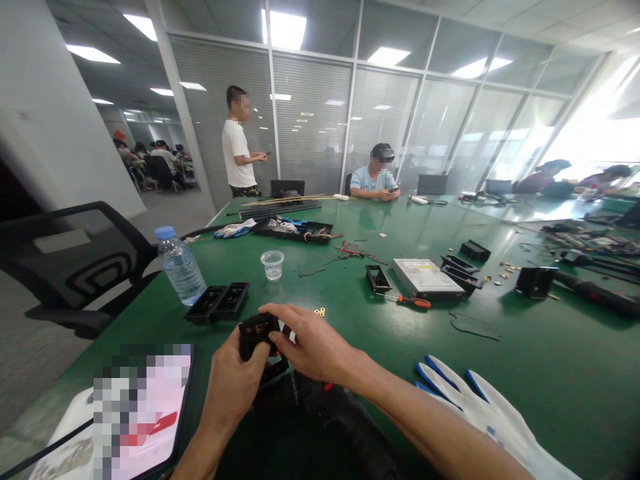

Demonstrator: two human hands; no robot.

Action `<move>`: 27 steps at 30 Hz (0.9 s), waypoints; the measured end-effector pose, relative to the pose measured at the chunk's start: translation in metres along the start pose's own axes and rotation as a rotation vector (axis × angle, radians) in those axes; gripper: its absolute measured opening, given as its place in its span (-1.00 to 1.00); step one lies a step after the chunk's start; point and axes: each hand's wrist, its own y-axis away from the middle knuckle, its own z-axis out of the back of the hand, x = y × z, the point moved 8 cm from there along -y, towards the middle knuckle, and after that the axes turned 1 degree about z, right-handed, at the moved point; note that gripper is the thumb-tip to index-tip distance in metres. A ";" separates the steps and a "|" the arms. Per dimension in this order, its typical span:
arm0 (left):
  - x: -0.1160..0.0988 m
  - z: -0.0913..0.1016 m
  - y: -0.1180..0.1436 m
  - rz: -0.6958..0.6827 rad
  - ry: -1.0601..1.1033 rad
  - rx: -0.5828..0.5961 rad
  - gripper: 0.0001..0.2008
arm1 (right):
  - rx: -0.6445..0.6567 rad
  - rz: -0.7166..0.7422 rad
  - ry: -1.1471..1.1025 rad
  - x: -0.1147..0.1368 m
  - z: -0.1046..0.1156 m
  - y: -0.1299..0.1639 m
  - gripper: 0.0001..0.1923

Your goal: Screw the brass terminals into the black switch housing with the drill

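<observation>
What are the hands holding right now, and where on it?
Both hold one small black plastic part: left hand at its lower left end, right hand over its right side.

Green table (550,373), glass partition walls (310,127), ceiling lights (285,30)

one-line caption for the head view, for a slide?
Both hands, left hand and right hand, grip a small black plastic part over a green table beside a water bottle.

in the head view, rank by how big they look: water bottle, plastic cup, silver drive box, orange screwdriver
1. Silver drive box, largest.
2. Water bottle, close behind; it stands nearer the camera, so this order is unsure.
3. Orange screwdriver and plastic cup look alike in size: the screwdriver is longer but thin, so no ranking.
</observation>
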 end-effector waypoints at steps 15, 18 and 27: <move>-0.005 -0.001 -0.001 -0.020 -0.218 0.004 -0.72 | 0.004 -0.024 0.029 -0.003 -0.006 0.002 -0.51; -0.007 -0.002 -0.002 -0.005 -0.255 0.019 -0.72 | -0.001 -0.020 0.021 -0.004 -0.007 0.002 -0.52; -0.003 -0.004 -0.003 0.025 -0.227 0.050 -0.71 | -0.011 -0.024 -0.024 -0.007 -0.007 0.001 -0.52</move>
